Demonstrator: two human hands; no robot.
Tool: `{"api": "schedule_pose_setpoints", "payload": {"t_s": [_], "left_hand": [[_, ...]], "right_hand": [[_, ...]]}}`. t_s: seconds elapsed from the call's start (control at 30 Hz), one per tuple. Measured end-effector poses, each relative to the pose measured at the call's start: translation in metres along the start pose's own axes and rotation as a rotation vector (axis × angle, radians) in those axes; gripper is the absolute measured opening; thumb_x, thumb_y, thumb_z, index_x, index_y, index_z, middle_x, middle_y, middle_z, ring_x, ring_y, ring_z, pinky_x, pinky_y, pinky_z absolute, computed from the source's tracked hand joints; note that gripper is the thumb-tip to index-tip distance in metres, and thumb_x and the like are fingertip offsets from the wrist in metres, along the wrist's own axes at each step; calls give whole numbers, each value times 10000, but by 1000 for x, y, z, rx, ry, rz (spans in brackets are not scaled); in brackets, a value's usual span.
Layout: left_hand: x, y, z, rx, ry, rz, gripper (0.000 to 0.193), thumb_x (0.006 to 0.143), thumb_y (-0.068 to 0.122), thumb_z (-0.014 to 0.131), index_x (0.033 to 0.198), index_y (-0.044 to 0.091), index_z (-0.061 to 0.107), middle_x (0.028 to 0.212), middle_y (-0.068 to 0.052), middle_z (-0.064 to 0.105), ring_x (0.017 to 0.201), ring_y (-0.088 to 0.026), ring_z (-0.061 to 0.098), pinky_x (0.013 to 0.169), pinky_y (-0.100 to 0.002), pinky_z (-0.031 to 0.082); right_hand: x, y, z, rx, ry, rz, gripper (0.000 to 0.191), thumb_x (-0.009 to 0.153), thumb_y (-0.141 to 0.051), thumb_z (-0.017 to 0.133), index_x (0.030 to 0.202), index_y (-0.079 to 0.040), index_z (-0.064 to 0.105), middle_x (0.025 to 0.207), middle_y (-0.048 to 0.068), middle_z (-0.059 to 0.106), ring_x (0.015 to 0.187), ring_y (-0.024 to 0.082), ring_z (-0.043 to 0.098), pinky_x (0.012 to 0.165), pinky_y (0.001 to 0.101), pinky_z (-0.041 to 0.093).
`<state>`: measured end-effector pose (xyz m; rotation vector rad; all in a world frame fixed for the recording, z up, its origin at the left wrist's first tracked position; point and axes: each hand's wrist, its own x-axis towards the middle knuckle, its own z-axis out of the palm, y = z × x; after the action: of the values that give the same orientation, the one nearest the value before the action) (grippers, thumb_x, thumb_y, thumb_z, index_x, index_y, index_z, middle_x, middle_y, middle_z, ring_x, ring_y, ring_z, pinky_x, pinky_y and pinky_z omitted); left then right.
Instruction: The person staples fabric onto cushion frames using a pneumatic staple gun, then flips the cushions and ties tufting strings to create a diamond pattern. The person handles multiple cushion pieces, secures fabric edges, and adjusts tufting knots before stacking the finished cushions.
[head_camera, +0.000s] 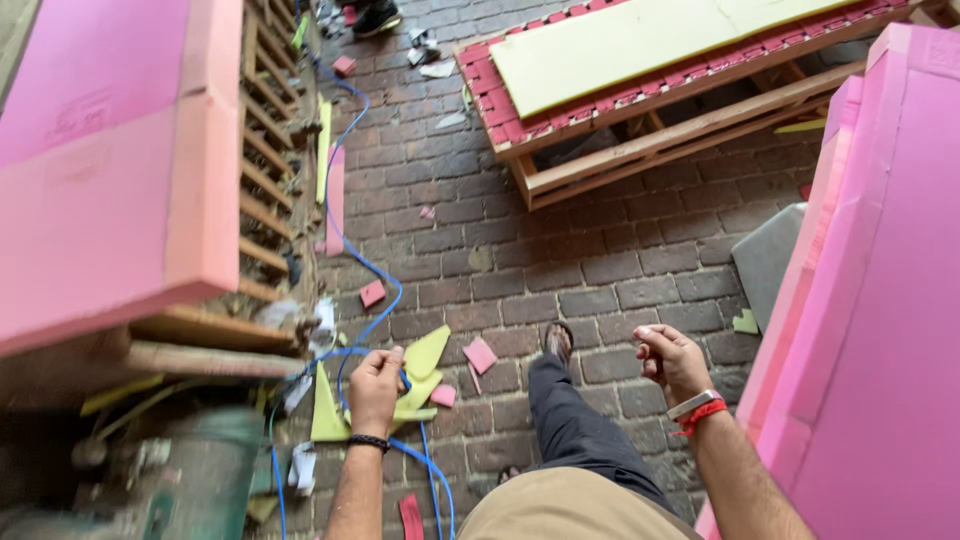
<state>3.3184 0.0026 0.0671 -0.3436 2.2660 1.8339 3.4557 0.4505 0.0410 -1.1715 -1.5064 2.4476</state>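
A: How was the left hand (377, 385) posed?

B: It was extended forward from a nearly straight forearm, knuckles up, and was clenched around a blue hose (370, 270). A black band was worn at that wrist.

A: Where was the hose located?

B: It was run from the fist across the brick floor (560, 250) toward the top of the view, beside a wooden pallet (262, 180); a second length was trailed back under the forearm. Yellow foam scraps (425, 365) were lain just beyond the fist.

A: And the right hand (672, 358)?

B: It was raised with the elbow bent, fingers curled into a loose fist; nothing was seen in it. A watch and a red cord were worn at the wrist. A pink foam block (880, 300) was stood just beside that arm
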Motion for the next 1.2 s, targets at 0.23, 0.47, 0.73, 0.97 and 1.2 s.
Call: {"api": "schedule_pose_setpoints", "payload": {"t_s": [0.23,0.47,0.73,0.97,1.2], "left_hand": [[185,77,90,-9,-158,-16,193,952,234,698,1010,55,737,738,-22,704,629,-93,624,570,-248,513],[367,135,92,-75,-107,-55,208,943,192,683,1064,34,742,815,-56,733,675,-117,679,637,-281,584],[631,191,46,-231,65,-144,215,981,176,660,1140,43,715,863,-64,722,702,-134,642,650,-280,529],[886,298,56,-146,-253,-90,248,942,175,669,1152,52,719,893,-66,747,735,-139,671,683,-294,567],[1105,389,140,-107,-534,12,238,942,184,685,1134,47,719,912,-38,735,798,-117,678,735,-288,559]], "right_hand": [[199,-124,104,-67,-83,-113,366,789,-46,761,1138,-106,670,914,28,776,723,67,707,614,235,560],[386,-254,258,260,-538,-276,284,1000,-280,701,936,-6,739,654,6,693,459,78,571,442,285,439],[553,-338,442,-240,-216,-137,149,931,-192,723,870,-57,710,590,-11,598,478,59,516,446,217,392],[668,-442,558,-119,40,-204,122,931,-173,725,935,-52,716,654,7,635,538,70,539,505,222,436],[808,-473,598,-64,320,-289,122,928,-162,715,930,-40,713,681,7,632,600,68,570,556,225,452]]}}
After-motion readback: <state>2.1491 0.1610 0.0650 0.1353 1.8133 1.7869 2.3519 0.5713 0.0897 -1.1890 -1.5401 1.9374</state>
